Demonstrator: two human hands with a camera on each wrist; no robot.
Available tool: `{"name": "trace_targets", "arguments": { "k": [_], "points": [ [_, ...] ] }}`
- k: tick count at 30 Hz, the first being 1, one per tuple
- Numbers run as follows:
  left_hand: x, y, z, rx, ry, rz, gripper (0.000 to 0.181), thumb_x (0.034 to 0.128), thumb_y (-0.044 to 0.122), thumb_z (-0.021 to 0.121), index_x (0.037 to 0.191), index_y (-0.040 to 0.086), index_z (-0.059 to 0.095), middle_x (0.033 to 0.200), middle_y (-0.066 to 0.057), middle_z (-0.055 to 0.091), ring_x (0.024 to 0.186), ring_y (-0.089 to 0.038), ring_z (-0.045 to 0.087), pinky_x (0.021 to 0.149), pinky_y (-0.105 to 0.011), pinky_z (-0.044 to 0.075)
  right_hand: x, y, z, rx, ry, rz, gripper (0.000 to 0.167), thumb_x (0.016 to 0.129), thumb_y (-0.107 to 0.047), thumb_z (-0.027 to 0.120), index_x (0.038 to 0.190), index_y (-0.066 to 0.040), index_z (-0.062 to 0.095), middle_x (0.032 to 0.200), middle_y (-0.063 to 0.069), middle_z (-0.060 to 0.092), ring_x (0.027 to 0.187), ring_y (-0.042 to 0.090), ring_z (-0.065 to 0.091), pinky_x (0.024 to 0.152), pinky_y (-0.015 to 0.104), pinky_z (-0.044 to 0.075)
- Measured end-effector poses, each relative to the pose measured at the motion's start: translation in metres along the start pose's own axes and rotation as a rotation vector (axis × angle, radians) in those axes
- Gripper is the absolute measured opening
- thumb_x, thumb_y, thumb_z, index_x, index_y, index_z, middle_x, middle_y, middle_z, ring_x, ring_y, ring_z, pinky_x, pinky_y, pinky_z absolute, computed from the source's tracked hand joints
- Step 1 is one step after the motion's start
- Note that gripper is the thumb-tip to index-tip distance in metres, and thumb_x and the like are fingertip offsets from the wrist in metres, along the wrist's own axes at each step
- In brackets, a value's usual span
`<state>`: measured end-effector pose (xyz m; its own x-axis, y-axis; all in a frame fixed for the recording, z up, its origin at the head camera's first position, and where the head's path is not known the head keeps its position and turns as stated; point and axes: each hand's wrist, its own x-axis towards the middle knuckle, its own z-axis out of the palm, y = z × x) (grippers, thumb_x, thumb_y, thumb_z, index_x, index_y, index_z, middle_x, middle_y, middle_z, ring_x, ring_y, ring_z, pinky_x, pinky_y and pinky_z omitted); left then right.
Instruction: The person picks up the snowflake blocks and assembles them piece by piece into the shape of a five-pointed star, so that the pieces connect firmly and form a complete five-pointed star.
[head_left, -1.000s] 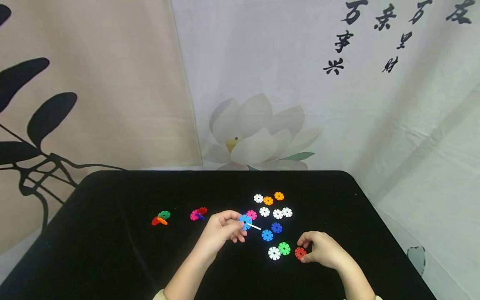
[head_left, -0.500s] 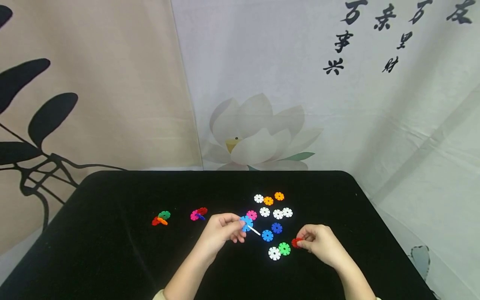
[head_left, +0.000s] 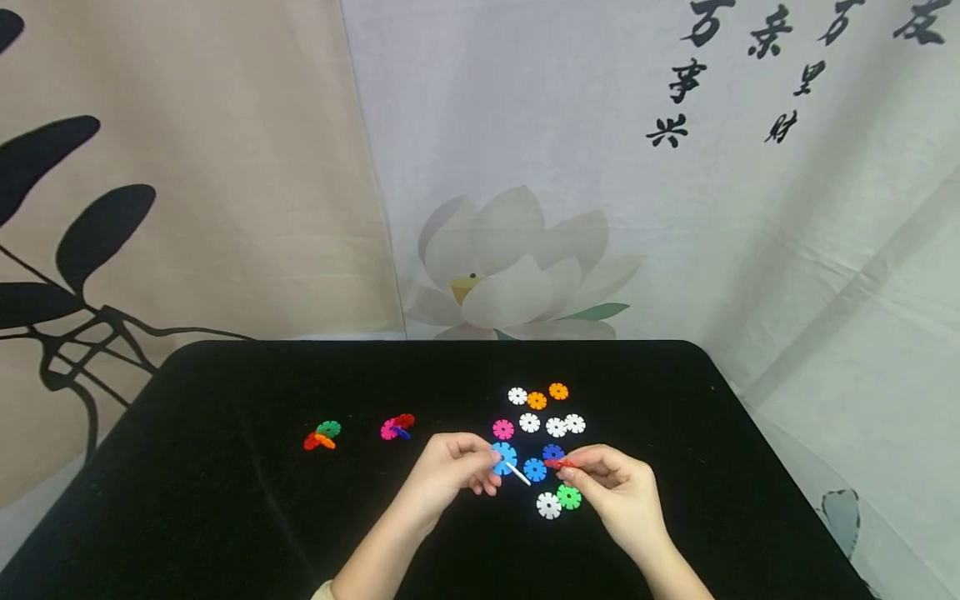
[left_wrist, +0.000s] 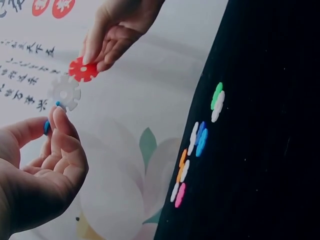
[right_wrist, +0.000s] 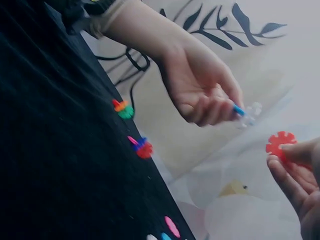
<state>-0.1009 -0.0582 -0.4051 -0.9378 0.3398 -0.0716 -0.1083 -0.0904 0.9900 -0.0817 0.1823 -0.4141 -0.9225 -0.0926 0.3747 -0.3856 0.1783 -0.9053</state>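
Note:
My left hand [head_left: 450,471] pinches a light blue notched disc [head_left: 504,456] between thumb and fingers. Slotted crosswise onto that disc is a white notched disc [head_left: 517,474], seen edge-on from the head and face-on in the left wrist view. A red notched disc [head_left: 558,463] is pinched by my right hand [head_left: 618,492] at its rim. Both hands are raised above the black table. In the left wrist view the red disc [left_wrist: 83,70] comes close to the white disc [left_wrist: 65,93]; whether they touch is unclear. The right wrist view shows a gap between them.
On the black table [head_left: 225,517], loose notched discs lie around the hands: green [head_left: 568,497], white [head_left: 549,506], light blue [head_left: 535,470], pink [head_left: 503,429] and orange [head_left: 558,391] among them. Two joined clusters, green-orange-red [head_left: 328,430] and pink-blue-red [head_left: 388,429], lie left. A printed curtain [head_left: 262,208] hangs behind.
My right hand has picked the red disc up off the table and carried it left, toward the joined blue and white discs. My left hand has shifted slightly right and down.

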Motion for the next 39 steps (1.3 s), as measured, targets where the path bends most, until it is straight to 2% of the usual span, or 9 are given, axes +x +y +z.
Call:
{"name": "trace_targets", "arguments": {
  "k": [7, 14, 19, 24, 31, 34, 39],
  "points": [
    [-0.002, -0.002, 0.005, 0.023, -0.038, 0.018, 0.022, 0.0913, 0.016, 0.066, 0.094, -0.006, 0.067, 0.076, -0.012, 0.068, 0.065, -0.017, 0.066, 0.062, -0.023, 0.051, -0.001, 0.003, 0.015, 0.082, -0.035, -0.083, 0.014, 0.08, 0.01, 0.07, 0.092, 0.002, 0.069, 0.087, 0.015, 0.071, 0.077, 0.019, 0.07, 0.066, 0.033, 0.056],
    [-0.003, 0.0, 0.006, 0.033, -0.044, 0.029, 0.02, 0.0908, 0.014, 0.066, 0.091, -0.006, 0.067, 0.074, -0.012, 0.068, 0.063, -0.016, 0.066, 0.062, -0.023, 0.052, 0.003, 0.006, 0.023, 0.138, -0.078, -0.167, 0.017, 0.078, 0.016, 0.068, 0.089, 0.004, 0.07, 0.085, 0.015, 0.071, 0.075, 0.017, 0.07, 0.067, 0.03, 0.056],
    [-0.004, 0.001, 0.007, 0.014, -0.046, 0.027, 0.018, 0.0903, 0.01, 0.066, 0.09, -0.008, 0.067, 0.073, -0.013, 0.068, 0.061, -0.015, 0.065, 0.061, -0.022, 0.051, 0.006, 0.01, 0.027, 0.053, -0.067, -0.268, 0.022, 0.072, 0.02, 0.071, 0.085, 0.002, 0.071, 0.081, 0.012, 0.07, 0.073, 0.015, 0.068, 0.063, 0.026, 0.056],
    [-0.004, 0.001, 0.009, -0.036, -0.063, 0.016, 0.017, 0.0898, 0.005, 0.065, 0.091, -0.012, 0.065, 0.074, -0.016, 0.068, 0.059, -0.014, 0.064, 0.059, -0.021, 0.051, 0.006, 0.009, 0.028, -0.046, -0.04, -0.309, 0.027, 0.066, 0.022, 0.074, 0.082, -0.001, 0.072, 0.078, 0.01, 0.07, 0.07, 0.015, 0.067, 0.059, 0.025, 0.055],
    [-0.003, -0.004, 0.014, 0.006, -0.041, 0.009, 0.013, 0.0892, 0.003, 0.066, 0.088, -0.009, 0.067, 0.073, -0.019, 0.068, 0.055, -0.012, 0.062, 0.054, -0.02, 0.048, 0.005, 0.008, 0.028, -0.161, -0.05, -0.454, 0.033, 0.059, 0.026, 0.076, 0.08, 0.0, 0.072, 0.076, 0.01, 0.069, 0.067, 0.018, 0.067, 0.06, 0.02, 0.053],
    [-0.002, -0.005, 0.013, 0.009, -0.045, 0.015, 0.013, 0.0895, 0.004, 0.065, 0.089, -0.009, 0.067, 0.073, -0.018, 0.068, 0.055, -0.012, 0.061, 0.054, -0.02, 0.048, 0.005, 0.006, 0.028, -0.166, -0.042, -0.46, 0.034, 0.058, 0.026, 0.076, 0.079, 0.0, 0.072, 0.076, 0.01, 0.069, 0.066, 0.018, 0.067, 0.059, 0.021, 0.054],
    [-0.001, -0.001, 0.008, 0.019, -0.065, 0.017, 0.016, 0.09, 0.007, 0.065, 0.091, -0.01, 0.066, 0.074, -0.015, 0.068, 0.057, -0.013, 0.062, 0.057, -0.021, 0.049, 0.008, -0.006, 0.03, -0.149, -0.012, -0.415, 0.031, 0.061, 0.023, 0.077, 0.081, 0.0, 0.072, 0.078, 0.009, 0.07, 0.068, 0.016, 0.067, 0.061, 0.023, 0.055]
  ]
}}
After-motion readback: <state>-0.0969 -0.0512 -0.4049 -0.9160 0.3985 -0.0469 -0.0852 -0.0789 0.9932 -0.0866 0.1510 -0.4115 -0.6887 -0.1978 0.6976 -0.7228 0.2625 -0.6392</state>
